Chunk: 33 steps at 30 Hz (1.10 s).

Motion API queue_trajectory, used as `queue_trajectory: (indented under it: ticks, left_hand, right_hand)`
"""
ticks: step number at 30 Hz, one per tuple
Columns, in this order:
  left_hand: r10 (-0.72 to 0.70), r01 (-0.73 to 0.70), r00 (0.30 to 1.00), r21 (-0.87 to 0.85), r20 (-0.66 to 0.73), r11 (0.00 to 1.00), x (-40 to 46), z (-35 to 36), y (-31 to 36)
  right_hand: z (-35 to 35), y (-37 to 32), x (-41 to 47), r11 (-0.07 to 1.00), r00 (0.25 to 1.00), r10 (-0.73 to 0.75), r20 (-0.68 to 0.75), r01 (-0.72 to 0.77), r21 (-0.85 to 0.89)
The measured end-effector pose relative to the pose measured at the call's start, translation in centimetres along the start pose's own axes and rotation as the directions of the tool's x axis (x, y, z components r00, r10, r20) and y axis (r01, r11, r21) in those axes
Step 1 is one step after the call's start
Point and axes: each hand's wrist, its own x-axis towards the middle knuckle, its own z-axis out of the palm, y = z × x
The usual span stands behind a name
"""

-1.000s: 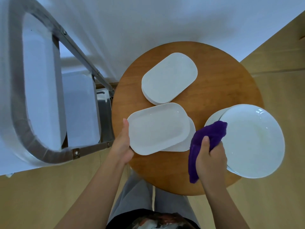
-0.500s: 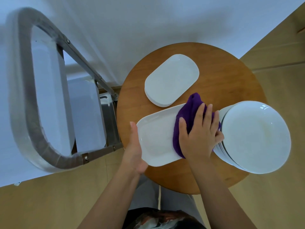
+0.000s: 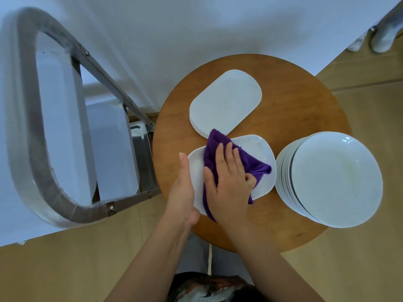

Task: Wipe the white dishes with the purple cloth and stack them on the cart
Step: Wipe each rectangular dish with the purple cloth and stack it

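Round, smooth wooden tabletop (image 3: 305, 101) carrying three lots of glossy white ware: rounded-rectangular dish stack (image 3: 225, 102) toward the far edge, stack of round plates (image 3: 335, 177) overhanging the right edge, single rounded-rectangular white dish (image 3: 259, 147) near the left edge. Nappy purple cloth (image 3: 250, 162) pressed flat on that dish under the right hand (image 3: 229, 182), fingers spread and fairly straight; left hand (image 3: 182, 188) bracing the dish's left rim, fingers straight. Steel-framed cart (image 3: 26, 127) beyond the left edge, bare wood open between stacks; cloth now further left than half a second ago.
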Motion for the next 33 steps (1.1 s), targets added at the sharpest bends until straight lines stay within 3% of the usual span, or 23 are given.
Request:
queue_trajectory:
  ticks: [4,7,11,13,17,24,27,33]
  left_hand:
    - [0.091,-0.091,0.995,0.017,0.029,0.996,-0.3,0.3,0.0]
    - [0.048,-0.048,0.999,-0.015,0.011,0.999,-0.4,0.1,-0.1]
    - [-0.049,0.049,0.999,-0.084,-0.004,0.995,-0.7,0.1,0.4]
    - [-0.058,0.055,0.997,-0.084,-0.042,0.995,-0.6,0.0,0.7]
    - [-0.084,0.08,0.995,-0.079,-0.052,0.994,-0.5,0.4,1.5]
    - [-0.069,0.058,0.994,-0.13,-0.086,0.99,-0.7,1.2,1.3]
    - [-0.051,0.039,0.992,-0.104,-0.118,0.994,-0.5,0.9,1.7]
    - [-0.037,0.038,0.999,-0.044,0.035,0.998,-0.5,-0.3,2.6]
  right_hand:
    - [-0.2,-0.8,-1.3,0.983,0.989,-0.147,0.011,0.145,0.115]
    - [-0.3,-0.6,-1.8,0.963,0.983,-0.177,0.038,0.165,0.215]
    - [-0.7,0.3,-2.0,0.922,0.933,-0.267,0.243,0.174,0.345]
    - [-1.1,1.3,-1.7,0.899,0.919,-0.337,0.204,0.25,0.36]
    - [-2.2,3.3,-1.6,0.843,0.849,-0.494,0.187,0.414,0.344]
    - [-2.8,5.1,-0.8,0.792,0.783,-0.599,0.169,0.546,0.273]
    - [-2.7,5.6,-0.3,0.781,0.77,-0.619,0.151,0.583,0.224]
    - [-2.2,7.3,0.3,0.816,0.802,-0.578,0.15,0.567,0.112]
